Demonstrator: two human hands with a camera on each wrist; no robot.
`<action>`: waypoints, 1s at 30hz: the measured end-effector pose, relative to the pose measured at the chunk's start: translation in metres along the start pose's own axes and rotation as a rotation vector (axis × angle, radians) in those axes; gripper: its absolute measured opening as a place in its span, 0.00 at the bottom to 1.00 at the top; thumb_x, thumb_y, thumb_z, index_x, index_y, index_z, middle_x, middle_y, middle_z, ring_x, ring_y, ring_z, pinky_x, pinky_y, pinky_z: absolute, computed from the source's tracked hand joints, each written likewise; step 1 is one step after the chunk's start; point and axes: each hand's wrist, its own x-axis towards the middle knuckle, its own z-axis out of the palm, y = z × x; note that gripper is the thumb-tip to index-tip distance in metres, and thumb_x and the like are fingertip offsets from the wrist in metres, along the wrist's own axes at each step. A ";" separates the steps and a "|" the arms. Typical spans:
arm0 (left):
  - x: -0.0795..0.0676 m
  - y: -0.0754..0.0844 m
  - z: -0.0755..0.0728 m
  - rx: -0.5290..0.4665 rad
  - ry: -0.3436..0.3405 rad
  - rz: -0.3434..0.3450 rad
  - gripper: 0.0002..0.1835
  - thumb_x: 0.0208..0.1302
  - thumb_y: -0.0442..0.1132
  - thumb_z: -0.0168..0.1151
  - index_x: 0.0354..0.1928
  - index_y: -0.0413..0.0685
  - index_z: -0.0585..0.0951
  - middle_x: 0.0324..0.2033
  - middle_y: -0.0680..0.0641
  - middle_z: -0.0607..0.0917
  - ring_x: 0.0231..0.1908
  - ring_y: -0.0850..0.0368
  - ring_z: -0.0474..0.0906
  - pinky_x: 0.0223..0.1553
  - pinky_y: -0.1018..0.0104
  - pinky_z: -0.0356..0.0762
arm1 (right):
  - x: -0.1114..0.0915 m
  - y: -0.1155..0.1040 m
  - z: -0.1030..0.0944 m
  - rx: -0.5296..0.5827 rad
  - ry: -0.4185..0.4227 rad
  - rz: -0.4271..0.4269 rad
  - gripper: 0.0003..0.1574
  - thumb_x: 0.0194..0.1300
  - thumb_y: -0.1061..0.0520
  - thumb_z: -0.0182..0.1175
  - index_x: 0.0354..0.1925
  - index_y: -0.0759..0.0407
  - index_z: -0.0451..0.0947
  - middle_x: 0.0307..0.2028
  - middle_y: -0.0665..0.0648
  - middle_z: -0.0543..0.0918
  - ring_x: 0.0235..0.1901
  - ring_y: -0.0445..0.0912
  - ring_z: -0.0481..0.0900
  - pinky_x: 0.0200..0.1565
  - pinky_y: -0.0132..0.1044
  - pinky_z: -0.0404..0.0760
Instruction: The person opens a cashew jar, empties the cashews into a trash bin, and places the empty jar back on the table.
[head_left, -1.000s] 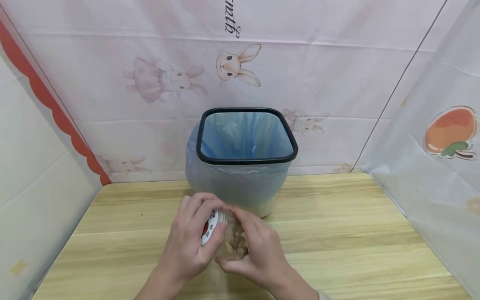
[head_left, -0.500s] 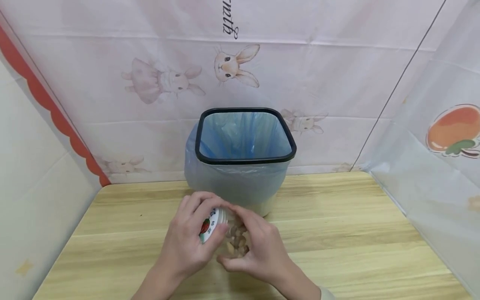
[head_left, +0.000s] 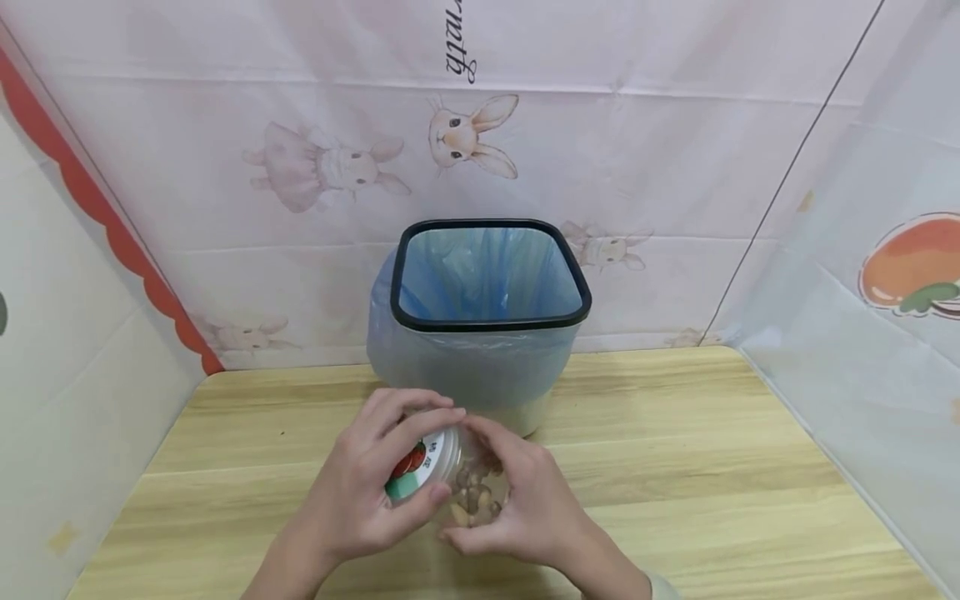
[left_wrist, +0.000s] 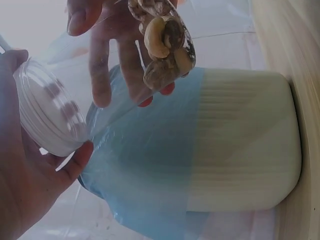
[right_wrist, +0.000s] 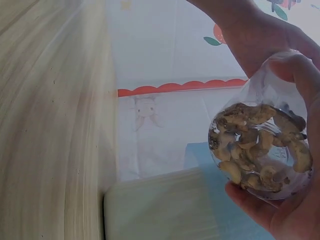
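A clear plastic jar [head_left: 467, 454] is held tilted between my hands, just in front of the trash bin. Mottled cashews [right_wrist: 257, 147] lie against its bottom end, some pale and some dark brown. My left hand [head_left: 360, 483] grips the white lid [head_left: 422, 468], which carries a red and green picture label. Curled round the jar's body is my right hand [head_left: 528, 496], its thumb on the near side. In the left wrist view the lid's ridged rim [left_wrist: 52, 107] sits at the jar's mouth; I cannot tell whether it is loosened.
The trash bin [head_left: 540, 412] stands at the back of the wooden table [head_left: 712, 483]. It has a black rim [head_left: 491, 325] and a blue bag liner [head_left: 487, 271]. A rabbit-printed sheet [head_left: 315, 75] covers the wall behind, and more sheeting [head_left: 870, 333] borders the right side.
My left hand has turned with the lid and shifted slightly left and down, so more of the label shows. The right hand still holds the jar and has moved slightly right.
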 end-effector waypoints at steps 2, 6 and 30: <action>0.000 0.000 0.001 0.002 0.017 0.017 0.23 0.68 0.56 0.58 0.57 0.51 0.82 0.51 0.46 0.81 0.48 0.53 0.74 0.42 0.75 0.73 | -0.001 0.000 0.000 -0.005 -0.002 -0.012 0.60 0.41 0.37 0.80 0.70 0.38 0.63 0.56 0.41 0.79 0.42 0.36 0.81 0.42 0.30 0.83; -0.001 0.000 0.003 0.017 0.037 0.019 0.21 0.68 0.54 0.57 0.55 0.51 0.82 0.49 0.46 0.81 0.46 0.53 0.74 0.39 0.75 0.73 | -0.001 0.001 0.001 -0.033 0.017 -0.051 0.60 0.41 0.38 0.80 0.70 0.42 0.64 0.56 0.42 0.80 0.42 0.36 0.81 0.42 0.28 0.83; -0.006 -0.001 0.006 0.072 0.045 -0.142 0.20 0.62 0.48 0.62 0.56 0.56 0.82 0.52 0.52 0.81 0.46 0.57 0.74 0.34 0.70 0.75 | 0.002 0.004 0.007 -0.232 0.118 -0.145 0.64 0.39 0.36 0.79 0.72 0.46 0.64 0.60 0.45 0.78 0.50 0.38 0.81 0.47 0.32 0.83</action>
